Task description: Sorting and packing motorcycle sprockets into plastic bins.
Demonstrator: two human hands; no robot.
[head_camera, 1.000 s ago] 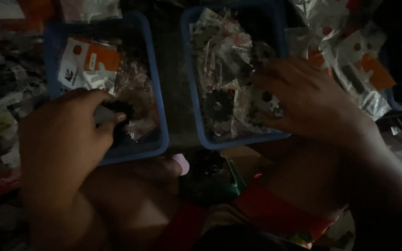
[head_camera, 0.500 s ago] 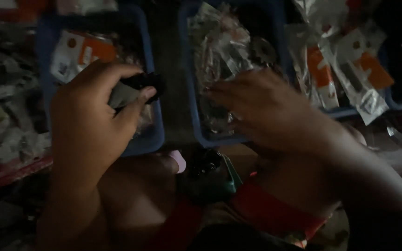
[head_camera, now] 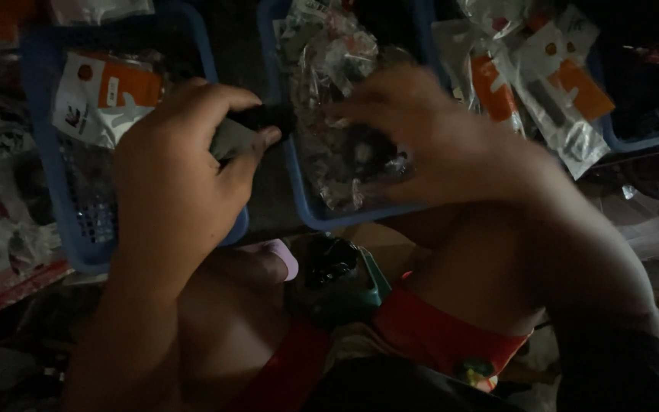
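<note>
Two blue baskets fill the upper part of the frame. The left basket (head_camera: 55, 229) runs from the upper left down to mid-left, and a white and orange packet (head_camera: 104, 103) is seen lying inside it. The middle basket (head_camera: 306, 206) is packed with clear plastic bags (head_camera: 345, 91), and its lower rim is crossed near the centre. A third basket (head_camera: 650, 141) is cut off by the right edge, with more orange and white packets (head_camera: 551, 84) heaped against its rim. Only a narrow dark strip is left free between the left and middle baskets.

The left hand (head_camera: 173, 179) is held over the right rim of the left basket, fingers and thumb closed around a small black object (head_camera: 265, 118) with a pale part. That object is placed just above the strip between the baskets. The right hand (head_camera: 436, 141) is blurred over the middle basket; whether anything is gripped cannot be told.
</note>
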